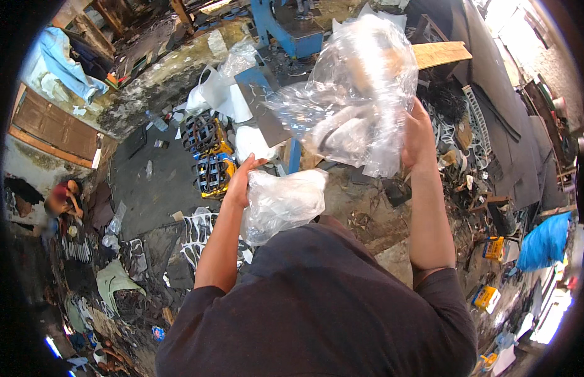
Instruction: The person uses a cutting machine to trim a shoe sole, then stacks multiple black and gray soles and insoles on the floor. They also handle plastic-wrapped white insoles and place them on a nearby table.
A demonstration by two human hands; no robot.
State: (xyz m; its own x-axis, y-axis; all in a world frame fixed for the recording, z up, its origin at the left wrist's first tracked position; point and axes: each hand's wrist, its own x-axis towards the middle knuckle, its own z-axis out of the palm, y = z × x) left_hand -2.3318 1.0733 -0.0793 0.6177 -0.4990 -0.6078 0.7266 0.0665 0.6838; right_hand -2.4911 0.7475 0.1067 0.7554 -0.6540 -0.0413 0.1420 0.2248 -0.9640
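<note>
My right hand (419, 135) is raised in front of me, closed on the edge of a large, crinkled clear plastic bag (373, 75). Greyish-white pieces show through its lower part, blurred by glare, and I cannot make out what they are. Lower and to the left, my left hand (241, 180) grips the side of a smaller clear plastic bag (279, 204) with something white in it. That bag lies close against the front of my dark shirt (317, 295). The plastic partly hides the fingers of both hands.
Two yellow-and-blue packs topped with dark strap-like pieces (207, 135) lie left of centre. A blue metal frame (267, 28) stands ahead, near a wooden board (442, 54). White perforated offcuts (197, 235), black sheets (518, 144) and yellow boxes (493, 248) lie around.
</note>
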